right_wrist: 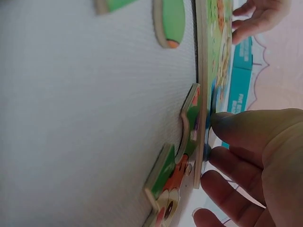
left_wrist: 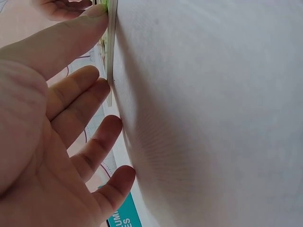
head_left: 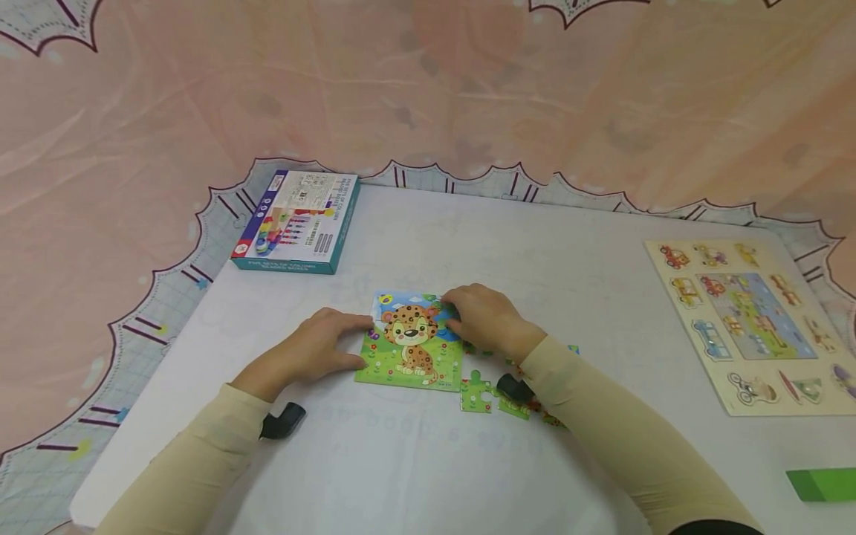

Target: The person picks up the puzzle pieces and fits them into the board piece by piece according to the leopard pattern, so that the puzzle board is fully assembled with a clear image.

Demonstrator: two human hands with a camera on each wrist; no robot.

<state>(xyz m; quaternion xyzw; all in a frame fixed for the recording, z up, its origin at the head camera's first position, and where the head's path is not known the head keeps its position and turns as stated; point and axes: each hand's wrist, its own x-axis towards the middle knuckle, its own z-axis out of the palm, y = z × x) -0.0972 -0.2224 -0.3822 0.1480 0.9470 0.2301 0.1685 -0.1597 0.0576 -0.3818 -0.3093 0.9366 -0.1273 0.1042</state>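
Note:
A jigsaw puzzle of a spotted leopard cub lies flat on the white table, in a thin wooden board. At its left edge, my left hand touches it with thumb and forefinger spread apart. In the left wrist view, the other fingers of the left hand fan out near the tabletop. My right hand covers the upper right corner. The thumb rests on the blue part and the fingertips lie along the edge; whether a loose piece is under them is hidden. Green puzzle pieces lie beside the board, partly under the right forearm.
A teal-edged box stands at the back left. On the right lies a cream picture board with vehicles and animals. A green block sits near the right front. Patterned cloth surrounds the table.

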